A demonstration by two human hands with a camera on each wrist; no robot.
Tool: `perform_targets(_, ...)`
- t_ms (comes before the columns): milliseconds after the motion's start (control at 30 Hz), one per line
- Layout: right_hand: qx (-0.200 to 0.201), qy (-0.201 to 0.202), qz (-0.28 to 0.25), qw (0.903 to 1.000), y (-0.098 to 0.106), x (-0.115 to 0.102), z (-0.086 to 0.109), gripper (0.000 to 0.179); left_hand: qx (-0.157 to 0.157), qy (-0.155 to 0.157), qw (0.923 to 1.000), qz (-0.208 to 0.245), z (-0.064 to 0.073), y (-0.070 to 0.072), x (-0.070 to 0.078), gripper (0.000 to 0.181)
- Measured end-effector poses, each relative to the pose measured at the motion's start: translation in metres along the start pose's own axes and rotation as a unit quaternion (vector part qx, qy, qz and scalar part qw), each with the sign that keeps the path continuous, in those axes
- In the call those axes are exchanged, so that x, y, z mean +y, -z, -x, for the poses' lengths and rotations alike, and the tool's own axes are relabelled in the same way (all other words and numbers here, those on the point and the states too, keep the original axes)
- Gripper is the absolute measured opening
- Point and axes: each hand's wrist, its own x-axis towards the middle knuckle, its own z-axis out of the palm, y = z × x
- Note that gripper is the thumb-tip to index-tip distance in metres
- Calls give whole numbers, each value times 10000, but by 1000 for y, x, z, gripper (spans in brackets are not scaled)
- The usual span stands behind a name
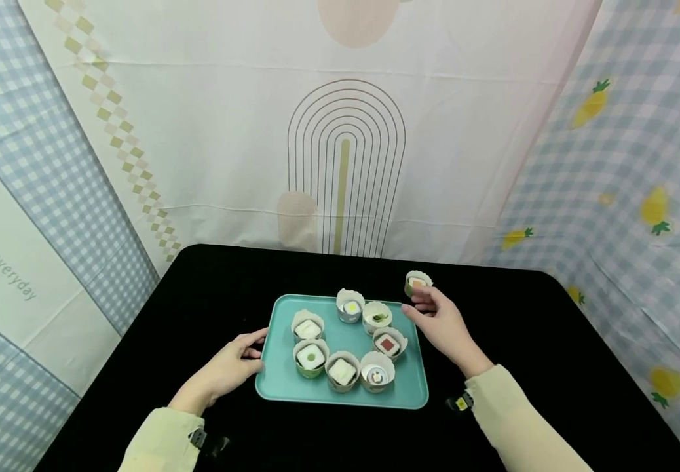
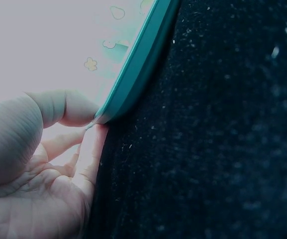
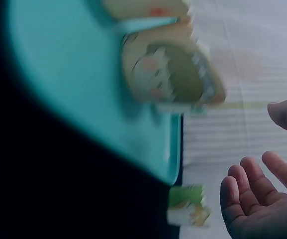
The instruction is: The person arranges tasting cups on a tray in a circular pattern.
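My left hand (image 1: pixel 230 368) pinches the left rim of a turquoise tray (image 1: pixel 331 397); the left wrist view shows thumb and fingertips meeting at the tray's rim (image 2: pixel 133 67). Several small square or round cakes in paper cups, such as a white one with a green dot (image 1: pixel 310 356) and one with a red square (image 1: pixel 388 345), stand on the tray in a rough ring. Past the tray's back right corner, on the black table, is a cupcake with an orange top (image 1: pixel 418 283). My right hand (image 1: pixel 445 328) hovers beside it, fingers spread and loosely bent, thumb apart. In the right wrist view, a green paper cup (image 3: pixel 188 205) stands apart from the fingers.
A black cloth (image 1: pixel 222 282) covers the table. Behind it hangs a pale curtain (image 1: pixel 228 144) with an arch print, and checked cloths (image 1: pixel 629 216) hang at the sides. A wrist strap device (image 1: pixel 462 401) sits at the right cuff.
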Motion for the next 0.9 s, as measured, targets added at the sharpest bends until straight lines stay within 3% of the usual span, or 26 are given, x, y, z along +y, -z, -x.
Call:
perform_targets(400,229,-586,-38,9980,8,30,-1,64,14,-19,10000,27,3,1,4,68)
perform_targets(900,930,-1268,-892,9835,-3,47,-24,87,42,12,10000,13,1,0,2,68)
